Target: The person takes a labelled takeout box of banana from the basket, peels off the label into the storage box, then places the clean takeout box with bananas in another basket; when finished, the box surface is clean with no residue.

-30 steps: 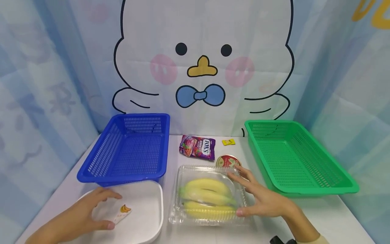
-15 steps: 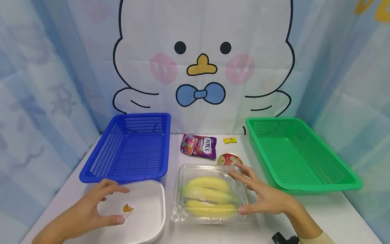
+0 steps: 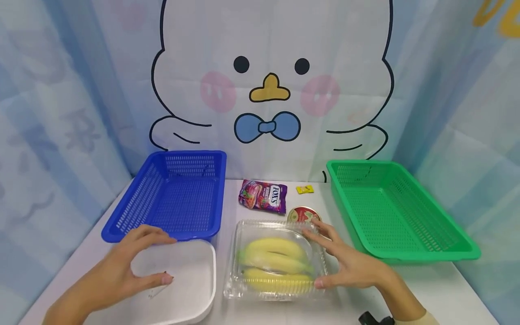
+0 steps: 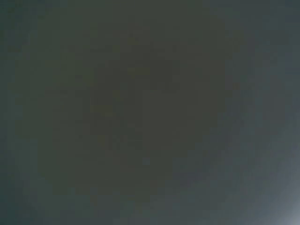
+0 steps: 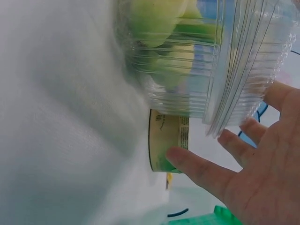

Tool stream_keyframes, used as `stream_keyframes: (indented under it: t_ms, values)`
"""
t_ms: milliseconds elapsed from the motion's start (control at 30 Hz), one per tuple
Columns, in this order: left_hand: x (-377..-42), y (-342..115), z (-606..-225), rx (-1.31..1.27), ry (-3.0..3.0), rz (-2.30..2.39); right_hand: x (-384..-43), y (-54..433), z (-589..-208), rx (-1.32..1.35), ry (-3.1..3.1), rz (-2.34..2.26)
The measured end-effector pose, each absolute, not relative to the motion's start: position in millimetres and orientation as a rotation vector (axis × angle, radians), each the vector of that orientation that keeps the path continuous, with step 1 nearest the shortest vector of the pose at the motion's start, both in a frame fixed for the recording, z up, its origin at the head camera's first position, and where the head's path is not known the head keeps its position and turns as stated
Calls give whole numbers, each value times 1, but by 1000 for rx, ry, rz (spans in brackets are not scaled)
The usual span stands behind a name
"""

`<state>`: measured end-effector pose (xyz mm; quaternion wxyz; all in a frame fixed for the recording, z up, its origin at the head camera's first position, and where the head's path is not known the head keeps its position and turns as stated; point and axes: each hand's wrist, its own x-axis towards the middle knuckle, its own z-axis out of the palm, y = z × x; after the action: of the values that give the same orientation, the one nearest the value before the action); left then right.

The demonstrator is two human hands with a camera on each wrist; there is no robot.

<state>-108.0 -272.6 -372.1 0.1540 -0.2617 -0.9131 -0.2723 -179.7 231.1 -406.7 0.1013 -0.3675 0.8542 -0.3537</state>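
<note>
In the head view my left hand [image 3: 115,271] is over a white rounded-corner tray or lid [image 3: 191,293], fingers spread and nothing held. Its fingertips are near the back rim, and the thumb covers a small banana picture on the white surface. My right hand [image 3: 353,266] rests its spread fingers against the right side of a clear plastic clamshell box [image 3: 237,289]. Several bananas [image 3: 276,262] lie inside this box. From the right wrist view, the clamshell's ridged rim [image 5: 220,93] meets the fingertips of that hand, and the fingers look mostly straight. Only dark blur fills the left wrist view.
A blue basket [image 3: 215,216] stands back left, a green basket [image 3: 345,212] on the right. Behind the clamshell lie a purple Fox's candy bag [image 3: 264,196], a small yellow packet [image 3: 304,189] and a round red-topped tin [image 3: 300,214]. A printed curtain [image 3: 276,162] closes the back.
My left hand has shifted up and right over the white tray or lid, its thumb now covering the banana picture. The right hand and clamshell stay put.
</note>
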Motion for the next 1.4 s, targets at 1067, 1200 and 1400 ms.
stream_keyframes:
  t_ms: [1067,1200,1400]
  values:
    - [-101,-281,-328,-764,-2621,-689,-183,237,-401,-1040,2488,-1091]
    - [-105,-274,-325,-756,-2677,-726,-183,235,-402,-1029,2475,-1103]
    - [-117,-263,-320,-747,-2719,-769,-184,234,-405,-1014,2454,-1129]
